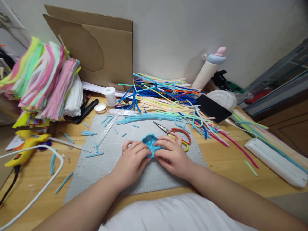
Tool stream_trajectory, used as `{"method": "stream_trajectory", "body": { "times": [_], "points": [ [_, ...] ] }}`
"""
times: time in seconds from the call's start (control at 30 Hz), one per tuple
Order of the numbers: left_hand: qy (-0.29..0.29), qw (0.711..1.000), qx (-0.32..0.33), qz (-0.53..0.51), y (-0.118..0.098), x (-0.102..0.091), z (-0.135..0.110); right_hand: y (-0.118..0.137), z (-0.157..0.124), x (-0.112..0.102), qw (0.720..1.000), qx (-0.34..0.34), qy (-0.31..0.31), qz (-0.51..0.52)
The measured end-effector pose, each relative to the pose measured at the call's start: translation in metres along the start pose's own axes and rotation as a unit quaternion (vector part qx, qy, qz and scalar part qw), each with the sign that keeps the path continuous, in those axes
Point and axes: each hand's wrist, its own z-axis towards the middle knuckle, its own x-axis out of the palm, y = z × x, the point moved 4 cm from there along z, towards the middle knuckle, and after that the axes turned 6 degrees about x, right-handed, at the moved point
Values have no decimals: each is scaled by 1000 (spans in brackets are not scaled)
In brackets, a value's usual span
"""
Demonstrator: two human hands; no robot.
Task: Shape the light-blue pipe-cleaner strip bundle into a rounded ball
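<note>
Between my two hands is a small round blue piece (151,144), cupped like a little bowl and fuzzy at the rim, seemingly made of pipe cleaners. My left hand (134,155) grips its left side with curled fingers. On the other side, my right hand (172,154) holds the right edge, thumb and fingers closed on it. The piece is over the grey cutting mat (108,173). Scissors (174,133) with red and yellow handles lie just behind my right hand. Cut light blue pipe cleaner pieces (94,154) are scattered to the left.
A yellow glue gun (24,144) with a looping white cable is at the left. Pipe cleaners (158,93) pile along the back, near a phone (213,107) and a white bottle (208,69). Bundled pipe cleaners (40,77), cardboard (115,48) and a white power strip (276,162) surround the table.
</note>
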Motion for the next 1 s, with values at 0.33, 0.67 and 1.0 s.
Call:
{"method": "stream_trajectory", "body": {
  "times": [0.33, 0.67, 1.0],
  "points": [
    [-15, 998, -8, -57, 0, 4, -2, 1, 4, 8, 997, 29, 59, 43],
    [-25, 995, -35, -92, 5, 10, -1, -5, 7, 15, 988, 75, 37, 126],
    [-41, 992, -44, -107, 4, 7, -4, -4, 6, 16, 987, 94, 29, 125]
  ]
}}
